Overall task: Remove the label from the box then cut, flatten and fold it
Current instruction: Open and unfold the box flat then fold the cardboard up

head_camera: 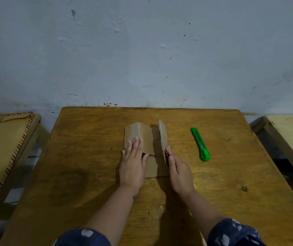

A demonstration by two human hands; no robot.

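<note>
Left bench (3, 148): tan woven cover, striped stitched edging, beside the table and apart from it.
Table (81, 157): worn amber wood, visible grain, small knots, dark stain toward the near left.
Left hand (133, 164): palm down, fingers straight and together, pressing flat on the left part of the box.
Box (142, 137): brown cardboard, cut open, matte and creased; at the table's middle, between the two hands; left panel humped along a fold under the fingertips, near panel lying flat on the wood.
Right flap (162, 137): thin cardboard sheet standing nearly on edge, rounded far corner, pale rough face.
Right hand (177, 169): on its side, fingers extended, thumb and fingertips at the flap's near edge; pinching or merely touching, cannot tell.
Utility knife (200, 144): bright green plastic, long slim body, grey slider strip, lying flat to the right of the box, apart from it.
Right bench (291, 137): pale bare wood, smooth top.
Wall (142, 50): blue-grey plaster, chipped and speckled.
Sleeves (230, 233): dark blue cloth, white blotches.
</note>
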